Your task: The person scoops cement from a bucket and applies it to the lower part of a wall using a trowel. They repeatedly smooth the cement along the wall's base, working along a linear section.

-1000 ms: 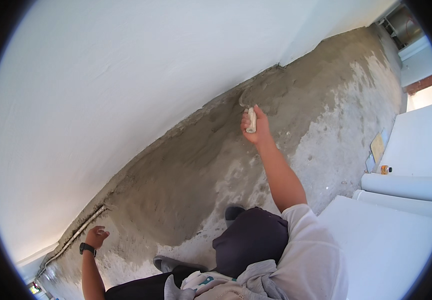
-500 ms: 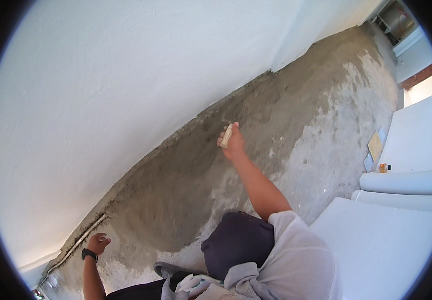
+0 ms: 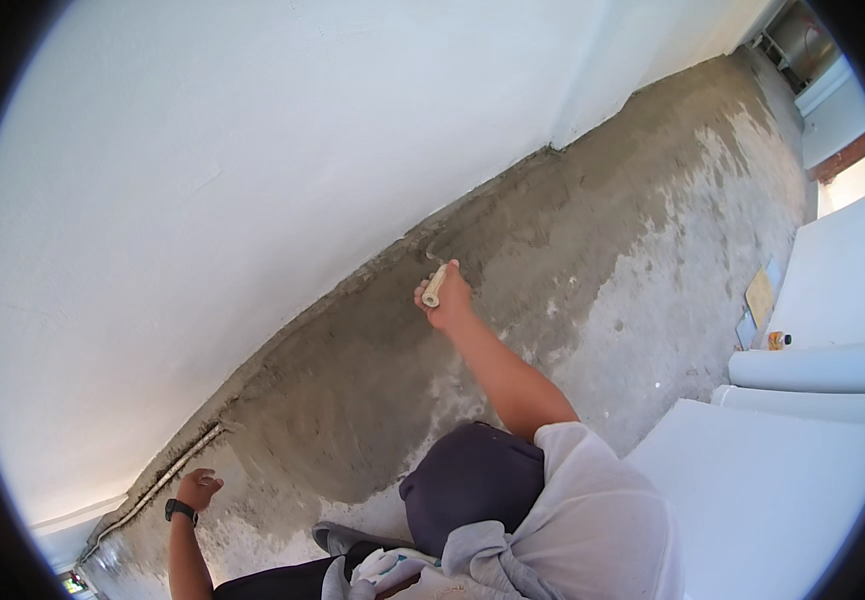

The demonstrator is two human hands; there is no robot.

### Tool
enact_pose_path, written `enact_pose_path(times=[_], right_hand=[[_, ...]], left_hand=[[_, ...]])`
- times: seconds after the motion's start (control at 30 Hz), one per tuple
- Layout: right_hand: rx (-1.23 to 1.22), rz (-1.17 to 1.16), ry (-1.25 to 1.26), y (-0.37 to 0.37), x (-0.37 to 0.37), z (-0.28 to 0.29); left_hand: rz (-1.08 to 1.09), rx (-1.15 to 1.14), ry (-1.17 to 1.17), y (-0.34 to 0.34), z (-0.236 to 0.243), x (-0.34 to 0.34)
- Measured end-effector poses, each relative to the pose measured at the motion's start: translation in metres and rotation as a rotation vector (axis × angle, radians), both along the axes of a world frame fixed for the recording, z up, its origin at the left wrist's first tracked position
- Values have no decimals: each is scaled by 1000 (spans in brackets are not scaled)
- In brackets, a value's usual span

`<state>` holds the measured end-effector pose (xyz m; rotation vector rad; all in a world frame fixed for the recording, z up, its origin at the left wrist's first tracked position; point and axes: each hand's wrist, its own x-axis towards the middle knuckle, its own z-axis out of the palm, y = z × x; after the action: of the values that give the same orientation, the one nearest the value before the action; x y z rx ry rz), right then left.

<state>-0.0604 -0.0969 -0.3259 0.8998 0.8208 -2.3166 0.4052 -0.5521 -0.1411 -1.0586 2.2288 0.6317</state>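
Observation:
My right hand (image 3: 449, 297) is closed around the pale, worn handle of a trowel (image 3: 433, 287). A thin curved metal shank shows beyond my fingers, just over the damp grey-brown mortar (image 3: 352, 360); the blade is hard to make out. At the lower left, my left hand (image 3: 198, 488), with a dark watch on its wrist, hovers near a thin pale pipe (image 3: 157, 487). Its fingers are bent but apart, with nothing visible in them. The mortar runs as a wide band along the foot of the white wall (image 3: 252, 160).
Paler, dry concrete (image 3: 642, 330) borders the mortar on the right. White panels (image 3: 772, 490) and a white rolled shape (image 3: 812, 368) lie at the right, near a small orange bottle (image 3: 778, 341) and a tan flat piece (image 3: 759, 296). A grey shoe (image 3: 337, 540) is below.
My right hand has moved left and slightly nearer along the mortar, the trowel still in its grip. The left hand keeps almost the same place. The whole view has shifted a little.

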Motion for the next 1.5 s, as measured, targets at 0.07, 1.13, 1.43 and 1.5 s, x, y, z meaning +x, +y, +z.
enact_pose_path(times=[0.07,1.13,1.43,1.5], right_hand=[[-27,9,-41,-1,3,1],[2042,580,837,219,-67,42],[2025,629,707,285,-119,33],[2043,596,624,290,-143,36]], left_hand=[[10,-5,-31,-2,-1,3],[-38,62,-68,16,-18,-30],[-87,31,-127,18,-26,-49],[-95,34,-130,20,-31,-54]])
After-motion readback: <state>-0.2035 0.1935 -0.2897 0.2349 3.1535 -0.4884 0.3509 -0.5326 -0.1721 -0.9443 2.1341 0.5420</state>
